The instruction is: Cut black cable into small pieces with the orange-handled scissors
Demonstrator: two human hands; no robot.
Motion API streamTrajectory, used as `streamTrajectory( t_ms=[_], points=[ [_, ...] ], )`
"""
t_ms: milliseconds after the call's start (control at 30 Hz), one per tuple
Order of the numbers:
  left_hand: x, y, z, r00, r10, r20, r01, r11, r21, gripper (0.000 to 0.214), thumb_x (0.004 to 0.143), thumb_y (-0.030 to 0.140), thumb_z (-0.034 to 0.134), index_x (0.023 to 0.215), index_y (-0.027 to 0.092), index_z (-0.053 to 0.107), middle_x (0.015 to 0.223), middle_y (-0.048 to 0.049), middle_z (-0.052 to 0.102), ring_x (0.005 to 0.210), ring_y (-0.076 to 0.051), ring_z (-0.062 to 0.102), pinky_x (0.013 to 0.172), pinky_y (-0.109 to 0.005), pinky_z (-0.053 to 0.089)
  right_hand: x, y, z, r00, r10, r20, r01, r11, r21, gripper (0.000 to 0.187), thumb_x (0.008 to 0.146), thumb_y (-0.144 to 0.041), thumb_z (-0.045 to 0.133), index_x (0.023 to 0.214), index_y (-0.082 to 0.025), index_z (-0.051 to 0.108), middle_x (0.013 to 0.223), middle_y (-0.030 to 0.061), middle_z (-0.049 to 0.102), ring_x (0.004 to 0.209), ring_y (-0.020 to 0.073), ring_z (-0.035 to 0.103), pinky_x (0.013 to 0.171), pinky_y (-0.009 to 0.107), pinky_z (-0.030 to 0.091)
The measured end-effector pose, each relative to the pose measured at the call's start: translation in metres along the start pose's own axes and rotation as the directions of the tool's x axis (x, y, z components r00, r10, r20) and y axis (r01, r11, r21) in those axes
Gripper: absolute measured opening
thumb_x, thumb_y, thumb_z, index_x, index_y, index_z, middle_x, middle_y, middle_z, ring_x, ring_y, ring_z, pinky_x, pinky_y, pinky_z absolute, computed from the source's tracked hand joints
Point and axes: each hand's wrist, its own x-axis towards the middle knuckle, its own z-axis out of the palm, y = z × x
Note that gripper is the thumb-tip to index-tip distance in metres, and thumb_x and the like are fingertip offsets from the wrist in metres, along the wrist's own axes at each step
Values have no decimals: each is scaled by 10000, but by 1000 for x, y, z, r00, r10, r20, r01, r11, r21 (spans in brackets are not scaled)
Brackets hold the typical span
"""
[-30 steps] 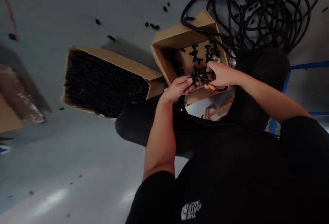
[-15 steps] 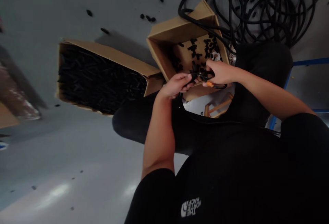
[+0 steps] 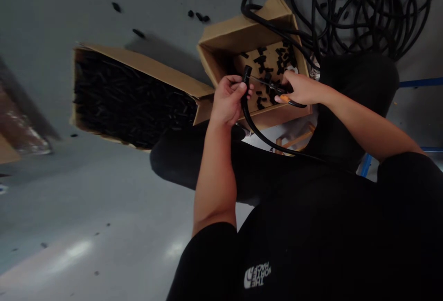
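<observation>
My left hand (image 3: 229, 100) is closed around a black rubber hose (image 3: 255, 129) near its end, thumb pressed along it. The hose end points up and away from me, and the rest curves down over my lap to the right. My right hand (image 3: 300, 88) grips a pair of scissors (image 3: 284, 98) with orange and black handles, its thin blades pointing left toward the hose end. Both hands are above an open cardboard box (image 3: 242, 36) with short cut black pieces (image 3: 262, 61) scattered on its bottom.
Left of my hands, a longer cardboard box (image 3: 145, 66) is filled with black cut pieces. A tangled coil of black hose (image 3: 374, 20) lies at the far right, partly over the smaller box. Loose black pieces (image 3: 138, 33) dot the grey floor. A blue frame (image 3: 420, 82) stands at right.
My left hand has moved up and slightly left, and the hose end now stands clear above its fingers. The scissors have come apart from the hose, still in my right hand.
</observation>
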Motion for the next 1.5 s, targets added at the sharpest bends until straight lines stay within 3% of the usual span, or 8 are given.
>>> streamTrajectory(
  t_ms=[233,467,633,800,967,1133,1267,1500],
  points=[
    [4,3,16,996,63,-59,-61,997,41,567,1001,614,1051,1068,261,612,994,-23,740,921,-185,779,861,-294,641,5,-6,3,1000,11,15,-11,1000,2,648,935,-645,1061,1303,-235,720,1147,80,761,1170,347,746,1095,483,632],
    [8,-11,23,991,117,-67,-111,989,94,692,934,762,1073,1075,257,622,983,-15,675,968,-208,787,846,-295,644,12,-4,4,999,7,-46,-7,1000,-1,618,940,-642,1066,1243,-224,727,1136,73,735,1185,350,735,1103,504,627],
    [2,-2,33,979,164,-123,-144,977,155,615,941,671,1089,1064,261,647,978,-16,676,981,-218,769,816,-297,627,12,-3,4,998,12,-61,-12,1000,-6,625,954,-664,1051,1244,-218,724,1157,80,732,1202,355,745,1120,518,634],
    [-3,4,37,988,132,-78,-121,984,133,564,993,589,1087,1000,250,636,943,-8,683,913,-198,755,792,-286,615,9,-7,8,996,-16,-93,14,1000,-27,655,952,-624,1060,1295,-197,700,1204,79,718,1251,352,761,1162,513,625],
    [-6,21,38,992,32,-124,-34,999,-17,602,977,587,1118,934,240,628,829,23,716,705,-130,701,633,-215,524,7,-9,6,991,-81,-102,75,995,-64,600,944,-593,1060,1198,-205,679,1126,45,702,1159,309,749,1147,507,628],
    [-16,46,39,987,-160,7,160,983,-95,620,1016,547,1098,863,227,590,726,28,701,525,-81,581,488,-173,402,6,-9,8,989,-128,-72,124,990,-62,623,913,-500,1076,1283,-217,662,1131,29,690,1139,296,737,1097,478,618],
    [-20,55,22,947,-276,162,290,954,-74,573,1032,577,1071,877,204,665,695,18,682,452,-55,478,431,-152,330,-1,-9,2,989,-145,-24,143,986,-81,557,892,-507,1089,1164,-243,680,1061,27,695,1085,295,725,1027,452,613],
    [-27,44,9,829,-354,433,410,911,-40,663,735,631,1220,860,175,756,693,-29,701,438,-50,419,409,-170,286,-9,-7,11,986,-153,67,160,980,-115,590,886,-495,1090,1244,-230,703,1099,38,736,1030,269,712,950,401,586]
  ],
)
